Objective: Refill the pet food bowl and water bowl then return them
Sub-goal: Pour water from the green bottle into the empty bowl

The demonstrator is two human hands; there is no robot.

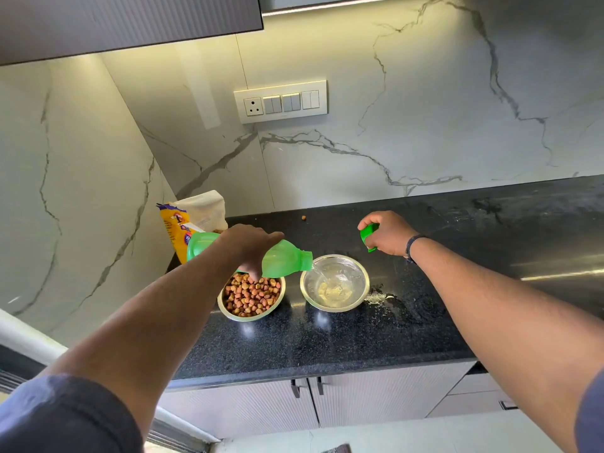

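Two steel bowls stand side by side on the black counter. The left food bowl (251, 297) is full of brown kibble. The right water bowl (335, 282) holds a little water. My left hand (251, 245) grips a green bottle (284, 258), tipped almost flat above the food bowl, and a thin stream runs from its mouth into the water bowl. My right hand (387, 233) hovers behind the water bowl, closed around the green bottle cap (368, 237).
A yellow pet food bag (186, 223) stands open in the back left corner against the marble wall. A single kibble piece (304, 218) lies by the backsplash. Spilled water (379, 297) glistens right of the water bowl. Cabinet doors (304, 400) sit below the counter edge.
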